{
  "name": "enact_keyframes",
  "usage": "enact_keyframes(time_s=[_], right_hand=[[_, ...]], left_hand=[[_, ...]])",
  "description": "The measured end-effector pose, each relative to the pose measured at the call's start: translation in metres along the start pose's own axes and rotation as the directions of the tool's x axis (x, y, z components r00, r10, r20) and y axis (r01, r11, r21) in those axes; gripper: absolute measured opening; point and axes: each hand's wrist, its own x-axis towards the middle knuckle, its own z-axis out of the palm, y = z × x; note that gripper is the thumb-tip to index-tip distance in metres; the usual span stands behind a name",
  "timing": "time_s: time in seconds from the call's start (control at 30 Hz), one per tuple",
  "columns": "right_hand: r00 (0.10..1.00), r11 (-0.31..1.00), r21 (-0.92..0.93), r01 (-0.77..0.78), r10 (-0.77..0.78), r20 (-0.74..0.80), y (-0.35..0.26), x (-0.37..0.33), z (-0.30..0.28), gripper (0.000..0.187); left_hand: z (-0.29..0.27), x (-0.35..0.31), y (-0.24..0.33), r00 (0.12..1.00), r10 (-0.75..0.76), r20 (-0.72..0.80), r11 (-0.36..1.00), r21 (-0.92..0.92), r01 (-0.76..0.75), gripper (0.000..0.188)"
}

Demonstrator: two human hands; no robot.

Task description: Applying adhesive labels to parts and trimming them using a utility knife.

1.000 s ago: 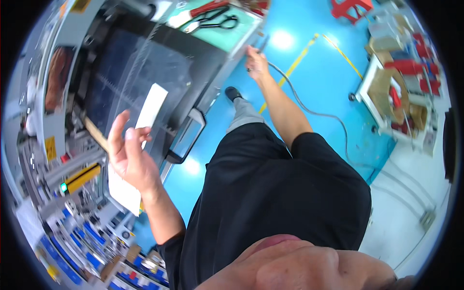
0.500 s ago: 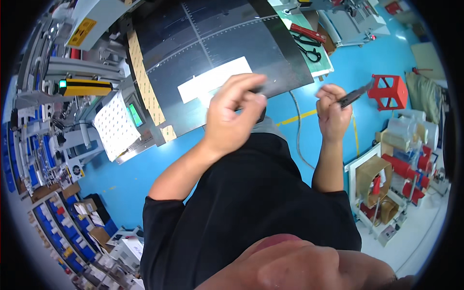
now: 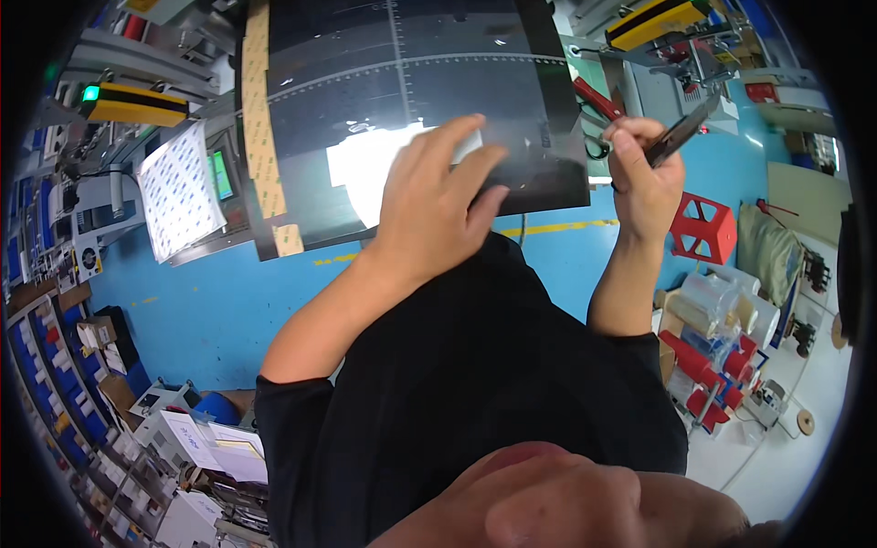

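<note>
A black board [image 3: 301,196] with printed white ruler lines lies in front of me. Near its front edge rests a white sheet [image 3: 352,173], washed out by glare. My left hand [image 3: 434,196] is over the right part of this sheet, fingers stretched and apart; whether the fingertips touch it, I cannot tell. My right hand [image 3: 647,178] is raised by the board's right edge, closed around a dark utility knife [image 3: 674,142]. The knife slants up and to the right, away from the sheet.
Brown patterned tape [image 3: 259,119] runs along the board's left edge. Farther left are a white patterned sheet [image 3: 180,196] and a yellow-black device [image 3: 142,103]. Red-handled and black tools [image 3: 596,99] lie beyond the right edge. A red stool [image 3: 703,228] stands on the blue floor.
My left hand has opened from a curled shape and spread its fingers over the white sheet. My right hand has risen slightly with the knife. The whole view has shifted.
</note>
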Motion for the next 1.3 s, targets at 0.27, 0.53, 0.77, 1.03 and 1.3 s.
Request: enact_keyframes(time_s=[0.27,0.53,0.77,1.03,1.3], right_hand=[[1.000,0.998,0.059,-0.018,0.019,-0.002,0.010,0.032,-0.020,0.018],[0.981,0.987,-0.116,-0.112,0.128,0.144,-0.007,0.055,-0.018,0.027],[0.790,0.925,-0.352,0.146,0.105,0.604,-0.008,0.085,0.021,0.015],[0.613,0.831,-0.460,0.314,0.192,0.766,-0.006,0.099,0.091,0.009],[0.503,0.785,-0.434,0.443,0.183,0.845,0.017,0.112,0.135,0.022]], left_hand=[[0.010,0.007,0.000,1.000,0.028,0.004,0.983,0.182,-0.028,0.040],[-0.016,0.023,-0.027,0.915,0.294,-0.276,0.910,0.374,-0.179,0.030],[-0.038,0.011,-0.038,0.947,0.219,-0.234,0.895,0.436,-0.099,0.025],[-0.089,0.016,-0.062,0.908,0.290,-0.303,0.817,0.572,-0.070,0.026],[-0.096,0.010,-0.073,0.860,0.332,-0.388,0.786,0.618,-0.025,0.019]])
